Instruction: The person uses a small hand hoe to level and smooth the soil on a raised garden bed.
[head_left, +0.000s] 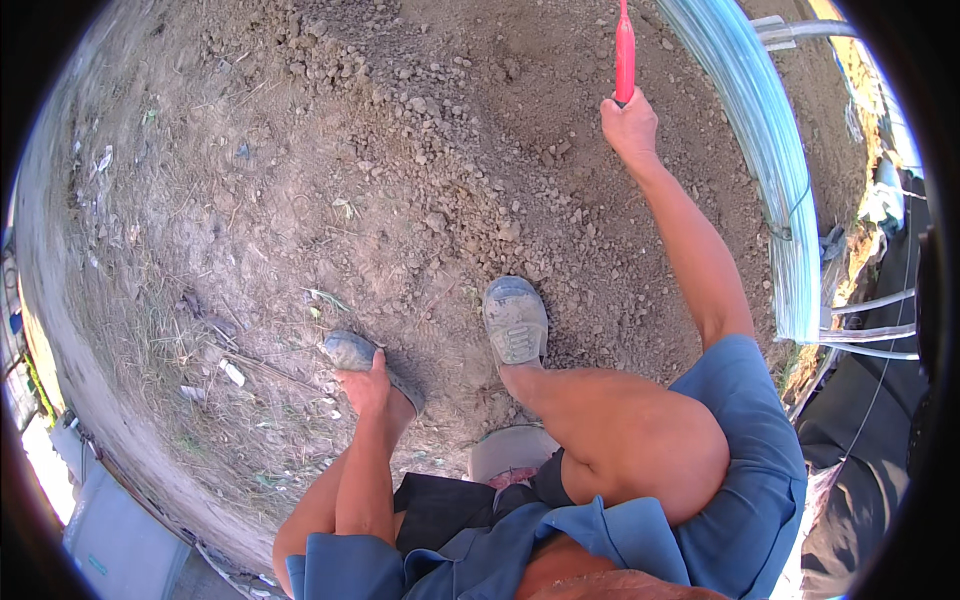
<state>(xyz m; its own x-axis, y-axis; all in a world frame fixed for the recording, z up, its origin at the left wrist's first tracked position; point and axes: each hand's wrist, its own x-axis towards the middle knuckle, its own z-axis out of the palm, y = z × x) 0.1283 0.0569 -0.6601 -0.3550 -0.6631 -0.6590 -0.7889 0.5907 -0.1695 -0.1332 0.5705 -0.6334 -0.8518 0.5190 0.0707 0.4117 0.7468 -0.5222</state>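
Note:
My right hand (631, 127) is closed around the lower end of a red tool handle (625, 56). That tool runs out past the top edge, so its working end is hidden. Low on the left, my left hand (365, 388) overlaps a muddy clog-style shoe (351, 349) on my left foot. Its thumb points up over the shoe, and its fingers are partly turned from view. I cannot tell whether it grips the shoe or only hangs in front of it. The other mud-caked shoe (516, 319) stands flat on the soil, beside a ridge of loose clods (480, 202).
A thick bundle of translucent bluish plastic tubing (784, 150) curves down the right side, with thin clear tubes (870, 332) leaving its end. Black sheeting (855, 450) lies at the lower right. Dry grass and litter (232, 373) are scattered leftward. A grey bin-like container (124, 536) stands lower left.

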